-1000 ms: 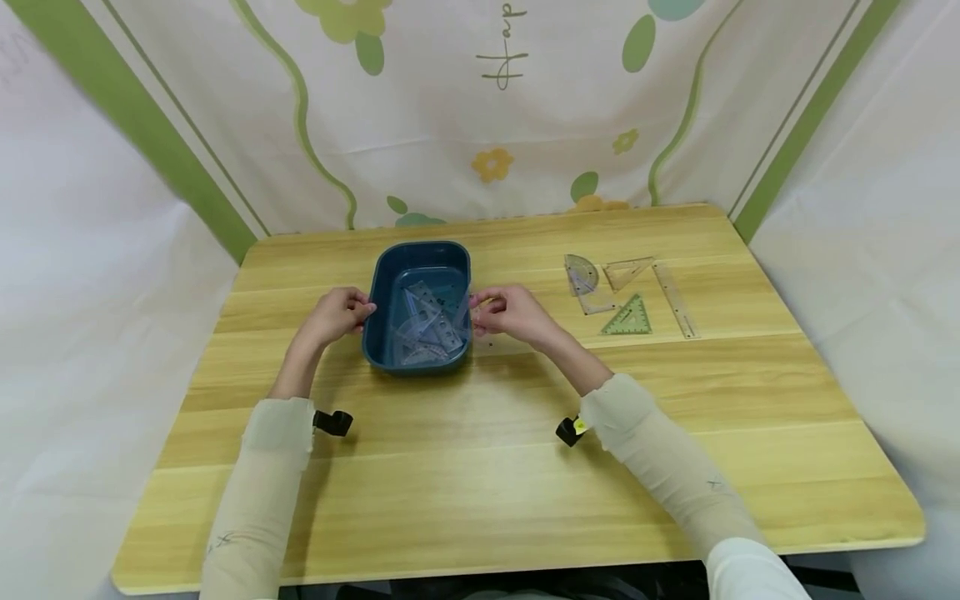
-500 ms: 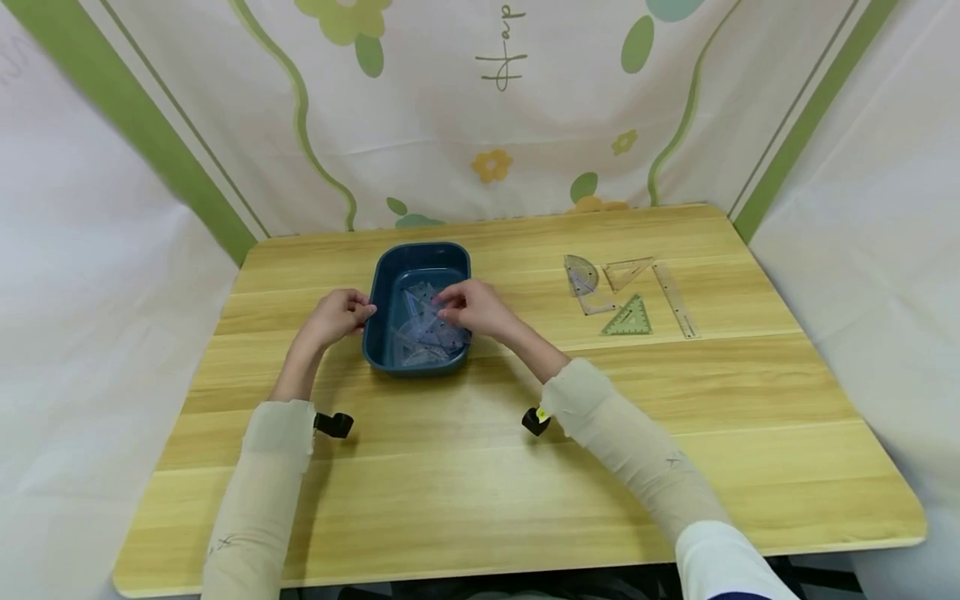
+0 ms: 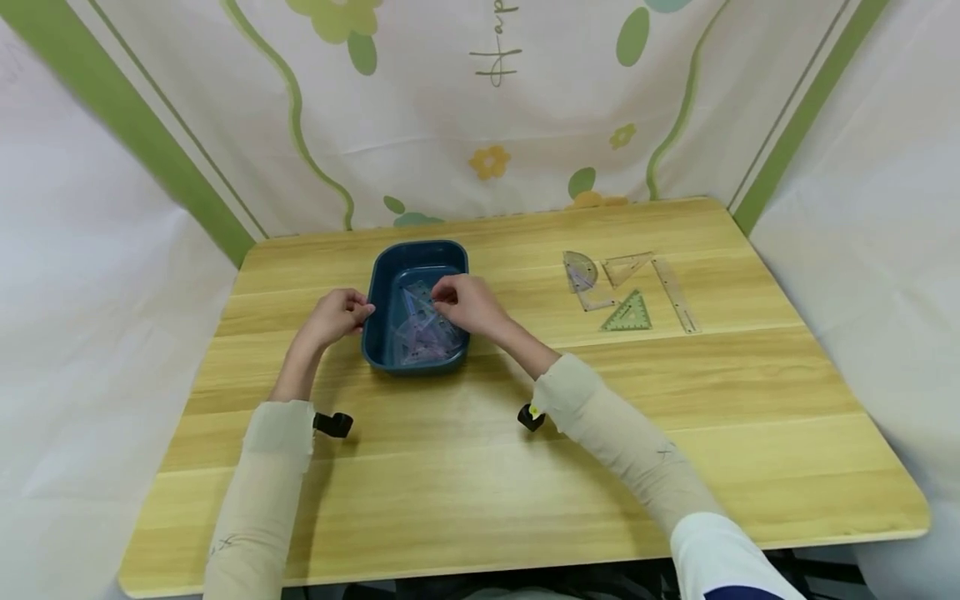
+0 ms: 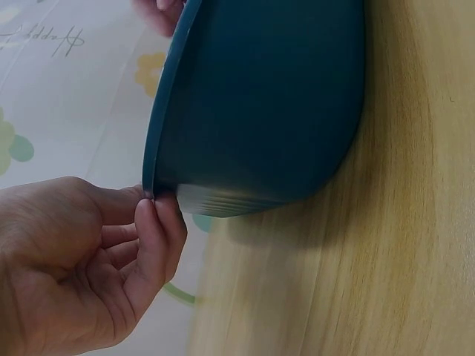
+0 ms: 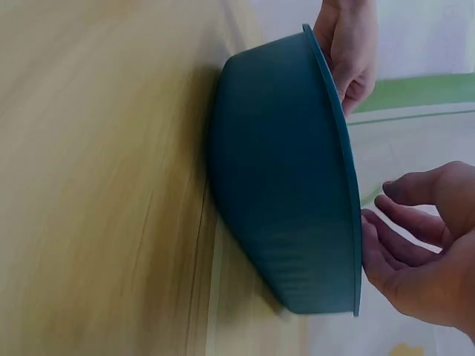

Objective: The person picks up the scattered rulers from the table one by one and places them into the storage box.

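A dark blue plastic basin [image 3: 414, 368] stands on the wooden table with a jumble of clear rulers and set squares [image 3: 423, 333] inside. My left hand [image 3: 333, 315] pinches its left rim between thumb and fingers, as the left wrist view shows up close. Over the right side of the basin is my right hand [image 3: 471, 307], its fingers loosely bent above the clear pieces. In the right wrist view, the thumb [image 5: 415, 187] and index fingertip stand slightly apart with nothing visible between them, and the lower fingers are right at the rim.
To the right lie a clear protractor [image 3: 583, 271] overlapping a set square [image 3: 596, 302], another clear triangle [image 3: 624, 268], a green triangle [image 3: 630, 313] and a straight ruler [image 3: 675, 296]. A patterned curtain [image 3: 420, 125] hangs behind the table.
My right hand has moved left from the basin's right rim to over its inside, bringing a clear piece there and letting it go. My left hand stays on the rim.
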`<state>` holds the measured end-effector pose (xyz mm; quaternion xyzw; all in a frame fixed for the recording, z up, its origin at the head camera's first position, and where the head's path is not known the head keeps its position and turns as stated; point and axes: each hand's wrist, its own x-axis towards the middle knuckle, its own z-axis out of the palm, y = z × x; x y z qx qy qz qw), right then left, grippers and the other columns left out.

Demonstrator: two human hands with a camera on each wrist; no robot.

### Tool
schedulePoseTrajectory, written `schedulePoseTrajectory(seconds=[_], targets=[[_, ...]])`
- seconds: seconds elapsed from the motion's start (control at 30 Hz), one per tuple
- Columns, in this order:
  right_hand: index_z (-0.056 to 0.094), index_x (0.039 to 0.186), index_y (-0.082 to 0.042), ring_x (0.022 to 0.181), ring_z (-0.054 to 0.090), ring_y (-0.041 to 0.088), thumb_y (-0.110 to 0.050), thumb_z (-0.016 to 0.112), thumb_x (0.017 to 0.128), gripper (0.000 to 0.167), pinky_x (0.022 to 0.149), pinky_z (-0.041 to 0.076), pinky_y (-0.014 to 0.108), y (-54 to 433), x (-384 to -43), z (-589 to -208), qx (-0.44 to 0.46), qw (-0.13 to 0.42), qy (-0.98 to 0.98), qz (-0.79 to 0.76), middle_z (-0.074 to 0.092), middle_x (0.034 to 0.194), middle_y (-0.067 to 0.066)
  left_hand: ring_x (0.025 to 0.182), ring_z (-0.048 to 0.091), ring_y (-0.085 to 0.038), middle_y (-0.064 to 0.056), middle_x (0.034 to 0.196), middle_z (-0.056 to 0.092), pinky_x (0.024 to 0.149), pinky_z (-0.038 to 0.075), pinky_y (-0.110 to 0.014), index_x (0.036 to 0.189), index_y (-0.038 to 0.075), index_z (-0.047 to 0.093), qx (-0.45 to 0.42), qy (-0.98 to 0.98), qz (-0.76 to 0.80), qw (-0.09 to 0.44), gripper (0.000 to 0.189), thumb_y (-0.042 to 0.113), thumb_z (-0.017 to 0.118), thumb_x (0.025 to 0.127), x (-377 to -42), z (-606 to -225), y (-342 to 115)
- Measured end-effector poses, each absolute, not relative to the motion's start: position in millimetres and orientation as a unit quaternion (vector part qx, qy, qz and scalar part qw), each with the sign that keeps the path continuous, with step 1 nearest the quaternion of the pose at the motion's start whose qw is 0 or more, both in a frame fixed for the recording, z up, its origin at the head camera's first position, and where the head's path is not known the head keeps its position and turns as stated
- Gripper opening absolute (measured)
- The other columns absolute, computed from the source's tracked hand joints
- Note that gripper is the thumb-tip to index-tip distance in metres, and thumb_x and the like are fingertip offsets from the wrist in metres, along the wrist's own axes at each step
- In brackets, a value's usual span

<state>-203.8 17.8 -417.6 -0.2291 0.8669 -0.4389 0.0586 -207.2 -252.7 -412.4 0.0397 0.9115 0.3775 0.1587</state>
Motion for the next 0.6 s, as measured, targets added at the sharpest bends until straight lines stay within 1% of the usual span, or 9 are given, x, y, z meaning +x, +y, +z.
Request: schedulePoseTrajectory(seconds=[0.17,0.33,0.6], targets=[[0.068,0.114,-0.004,0.1,0.065,0.023,-0.008,0.063,0.097,0.018,0.089,0.055,0.033,38,-201,-419,-0.24,0.04,0.858,-0.452,0.07,0.111,0.013,0.075,0.058,-0.024,-0.002,0.078,0.052,0.069,0.055,-0.032,0.117,-0.006,0.052,0.041,0.912,0.374,0.163,0.027,0.019,0.049,0.106,-207,-412,-252],[0.067,0.115,-0.003,0.105,0.065,0.025,-0.007,0.063,0.097,0.019,0.093,0.055,0.036,57,-198,-419,-0.246,0.04,0.849,-0.466,0.068,0.116,0.018,0.076,0.059,-0.024,-0.002,0.079,0.053,0.071,0.056,-0.032,0.119,-0.006,0.052,0.04,0.913,0.372,0.166,0.029,0.02,0.049,0.106,-208,-412,-252],[0.067,0.116,-0.002,0.105,0.065,0.026,-0.007,0.063,0.097,0.02,0.092,0.056,0.037,88,-193,-423,-0.232,0.036,0.852,-0.468,0.068,0.116,0.019,0.076,0.059,-0.023,-0.003,0.081,0.055,0.071,0.056,-0.032,0.119,-0.006,0.052,0.035,0.913,0.368,0.17,0.031,0.022,0.049,0.106,-208,-413,-254]])
